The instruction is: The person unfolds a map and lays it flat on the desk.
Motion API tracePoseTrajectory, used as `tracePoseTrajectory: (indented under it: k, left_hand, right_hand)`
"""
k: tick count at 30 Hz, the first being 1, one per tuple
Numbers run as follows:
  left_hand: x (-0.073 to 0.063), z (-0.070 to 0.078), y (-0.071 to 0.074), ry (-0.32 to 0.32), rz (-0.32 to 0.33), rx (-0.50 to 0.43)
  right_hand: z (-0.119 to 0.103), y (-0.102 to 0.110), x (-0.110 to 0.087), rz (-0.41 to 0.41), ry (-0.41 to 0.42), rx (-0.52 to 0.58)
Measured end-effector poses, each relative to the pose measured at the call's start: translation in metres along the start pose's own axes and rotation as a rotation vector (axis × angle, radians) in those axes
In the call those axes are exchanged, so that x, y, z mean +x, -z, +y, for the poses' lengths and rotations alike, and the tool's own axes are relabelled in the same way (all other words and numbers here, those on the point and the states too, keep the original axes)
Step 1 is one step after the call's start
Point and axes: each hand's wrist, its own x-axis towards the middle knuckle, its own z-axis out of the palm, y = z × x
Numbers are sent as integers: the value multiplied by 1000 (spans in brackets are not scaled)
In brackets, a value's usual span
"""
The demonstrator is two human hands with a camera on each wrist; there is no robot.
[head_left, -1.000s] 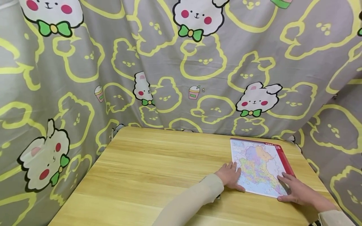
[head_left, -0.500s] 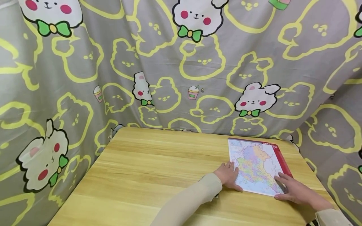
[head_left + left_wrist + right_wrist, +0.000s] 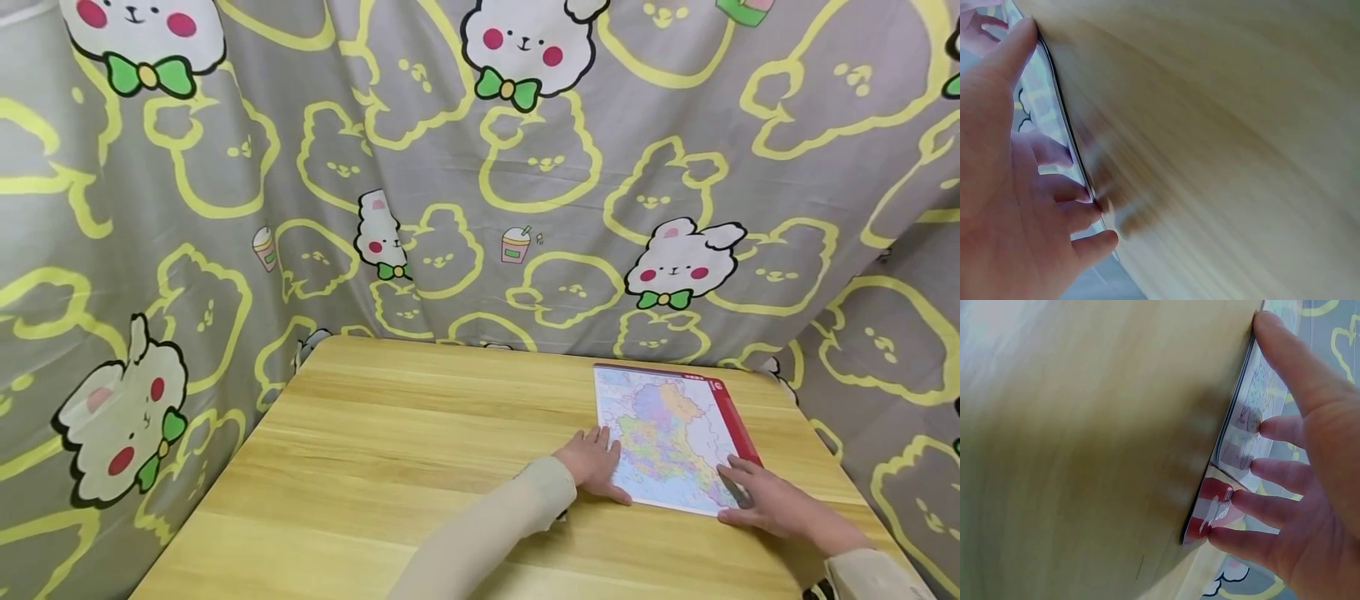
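A thin, flat, glossy map [image 3: 660, 437] in pastel colours, with a dark red band [image 3: 738, 423] down its right side, lies at the right half of the table. My left hand [image 3: 592, 463] rests at its left edge and near corner, fingers spread. At the opposite near corner is my right hand [image 3: 776, 502], its thumb by the near edge and its fingertips over the right part. In the left wrist view, the fingers of the left hand [image 3: 1029, 200] meet the map's thin edge. The right wrist view shows the right hand's fingertips [image 3: 1263, 428] touching the glossy surface.
The wooden table [image 3: 375, 433] extends left of the map. Behind it and along both sides hangs a grey curtain [image 3: 450, 167] printed with rabbits and yellow outlines. The map's far edge lies close to the table's back edge.
The map has slid a short way to the left on the table, with both hands moving along with it. The fingers keep about the same pose.
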Motion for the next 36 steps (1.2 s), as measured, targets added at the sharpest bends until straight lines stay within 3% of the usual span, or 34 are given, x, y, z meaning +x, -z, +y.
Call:
tracePoseTrajectory:
  k: [9,17,36]
  left_hand:
    - [-7,-13,-9,-2,2,-24]
    - [-9,-25,-15,-11,10,-57]
    - [-30,-66,-23,-12,4,-83]
  right_hand:
    - [-12,-3,6,21,24,-27]
    - [-18,-7,11,34,-3,-39]
    - [-45,-8,30,41,74,-51]
